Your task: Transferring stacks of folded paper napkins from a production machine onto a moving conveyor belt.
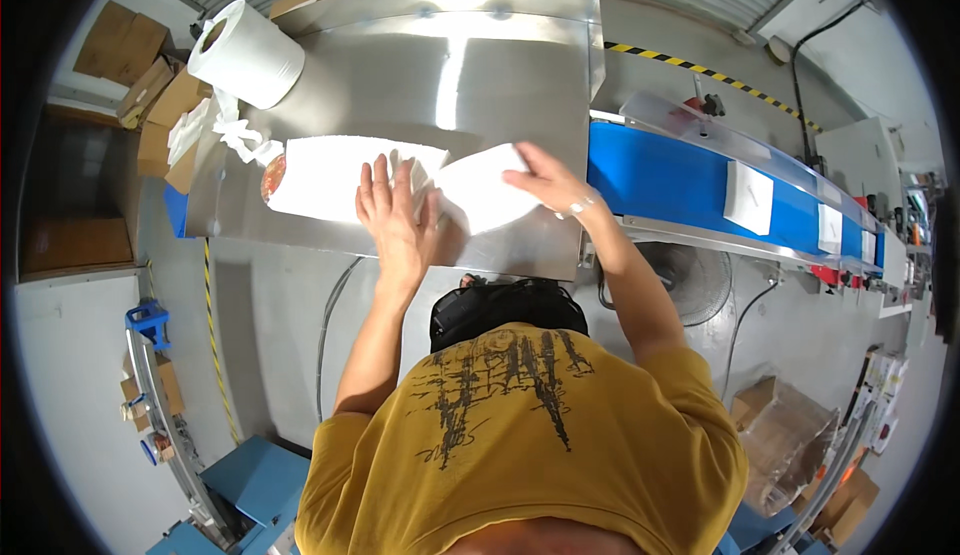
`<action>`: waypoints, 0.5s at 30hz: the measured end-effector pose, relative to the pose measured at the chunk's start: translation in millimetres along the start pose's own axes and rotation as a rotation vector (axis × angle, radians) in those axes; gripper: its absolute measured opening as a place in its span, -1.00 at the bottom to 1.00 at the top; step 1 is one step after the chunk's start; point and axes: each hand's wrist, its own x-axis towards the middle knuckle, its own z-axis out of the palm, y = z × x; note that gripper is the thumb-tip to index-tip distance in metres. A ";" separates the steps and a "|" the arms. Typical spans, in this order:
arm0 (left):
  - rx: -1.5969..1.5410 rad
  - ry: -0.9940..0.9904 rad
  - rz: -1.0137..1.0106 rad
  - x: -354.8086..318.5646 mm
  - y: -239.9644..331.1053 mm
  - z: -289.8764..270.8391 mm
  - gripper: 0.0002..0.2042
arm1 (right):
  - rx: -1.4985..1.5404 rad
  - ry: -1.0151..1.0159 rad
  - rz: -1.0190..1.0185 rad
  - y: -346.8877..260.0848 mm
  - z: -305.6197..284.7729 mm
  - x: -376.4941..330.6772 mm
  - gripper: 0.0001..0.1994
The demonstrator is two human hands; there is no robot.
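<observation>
Two bare hands in the head view, over a steel table (370, 85); L hand (395, 213) lies w/ fingers spread + uncurled on a long white row (325, 177), clenching nothing; R hand (548, 180) has thumb + fingers pinched on the right corner of a loose white piece (485, 190), which is btwn the hands, at the row's right end, near the table's front edge; row's makeup (sheets or packets) is hard to tell w/ the blur + fisheye bend.

Row's left end shows a reddish round face (272, 180), near crumpled white scraps (240, 138); white roll (250, 55) is behind; blue belt (655, 170) at right carries white squares (748, 198), spaced apart.

Risks, prob.: one-corner pinch could crease or drop the piece; uneven L palm pressure could slump the row; a slip could send either over the edge.
</observation>
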 end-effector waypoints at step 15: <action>-0.057 0.045 0.017 0.7 -8.0 1.7 -0.77 | -0.853 0.543 -0.210 2.8 -77.1 -46.5 -0.53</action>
